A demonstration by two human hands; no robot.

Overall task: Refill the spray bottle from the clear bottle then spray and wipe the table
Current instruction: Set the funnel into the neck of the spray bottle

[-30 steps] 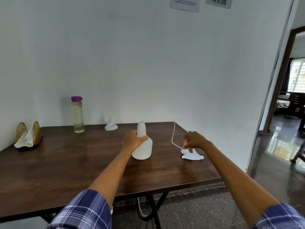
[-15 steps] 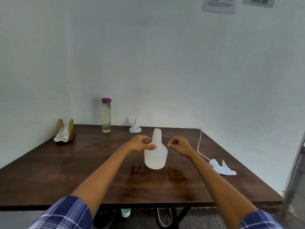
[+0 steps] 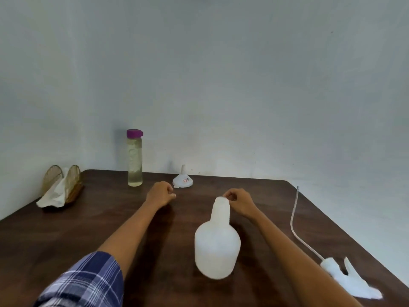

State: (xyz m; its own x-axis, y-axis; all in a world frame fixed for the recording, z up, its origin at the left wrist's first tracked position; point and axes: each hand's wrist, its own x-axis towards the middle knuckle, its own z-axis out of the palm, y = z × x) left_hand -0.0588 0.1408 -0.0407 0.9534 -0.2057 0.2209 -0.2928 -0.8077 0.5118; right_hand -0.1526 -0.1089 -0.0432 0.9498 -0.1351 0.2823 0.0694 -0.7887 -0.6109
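Note:
The white spray bottle point(image 3: 217, 247) stands uncapped on the dark wooden table point(image 3: 66, 235), in front of me. My right hand point(image 3: 240, 202) is just behind its neck, with curled fingertips pinching the rim. My left hand point(image 3: 160, 193) hovers further back with its fingers curled and holds nothing; it is a short way in front of the white funnel point(image 3: 183, 181). The clear bottle point(image 3: 134, 160), capped in purple and holding pale liquid, stands upright near the wall. The spray head point(image 3: 349, 280) lies at the right with its tube point(image 3: 295, 218) curving up.
A wicker napkin holder point(image 3: 73, 180) with a white tissue point(image 3: 54, 196) sits at the back left corner. The wall runs along the table's far and left sides. The table's right edge slants close beside the spray head.
My left hand has let go of the spray bottle's neck and moved back toward the funnel. My right hand has come up to the neck. The view has shifted left and down.

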